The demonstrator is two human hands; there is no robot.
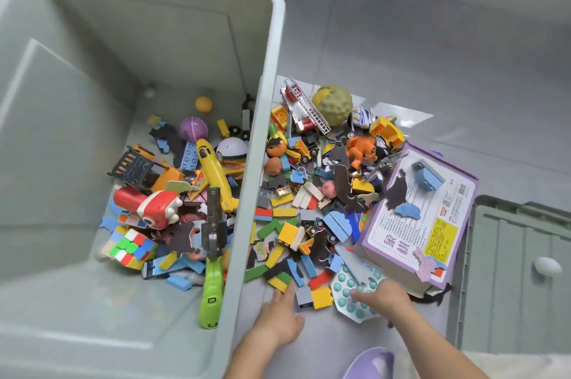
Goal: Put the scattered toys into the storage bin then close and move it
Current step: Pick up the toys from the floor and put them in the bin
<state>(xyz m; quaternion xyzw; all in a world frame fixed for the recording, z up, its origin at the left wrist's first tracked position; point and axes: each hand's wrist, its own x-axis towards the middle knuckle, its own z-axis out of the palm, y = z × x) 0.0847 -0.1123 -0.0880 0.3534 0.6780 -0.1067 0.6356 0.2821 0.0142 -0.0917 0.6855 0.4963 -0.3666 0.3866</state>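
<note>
Bin: pale green storage bin [262, 143] on the left, open at the top, its near right wall running down the middle of the view.
Bin contents: yellow toy plane [213, 173], red-and-white toy [151, 207], colour cube [128, 247], purple ball [193, 128], small orange ball [204, 104], dark toy gun [213, 221], green plastic toy [211, 295] leaning on the inner wall, plus loose blocks and puzzle pieces.
Floor pile: scattered toys [296, 218] on the grey floor [432, 38], just beside the bin's right wall; mostly coloured blocks and dark puzzle pieces.
Larger floor toys: red-and-white fire truck with ladder [304, 108], bumpy green-yellow ball [333, 105], orange animal figure [360, 150], yellow toy vehicle [386, 129].
Box: purple-edged box [423, 224] at the right of the pile, lying tilted, with a blue block and puzzle pieces resting on it.
Bubble toy: white sheet with teal bubbles [350, 289] at the near edge of the pile.
Left hand: left hand [282, 320] palm down, fingers loosely spread, fingertips touching the yellow and green blocks at the pile's near edge; nothing gripped.
Right hand: right hand [384, 296] palm down on the bubble toy, fingers extended over it; whether it grips the sheet cannot be told.
Lid: green lid [519, 270] lying flat on the floor at the far right, apart from the bin.
Near edge: purple curved object [369, 363], partly cut off by the frame.
</note>
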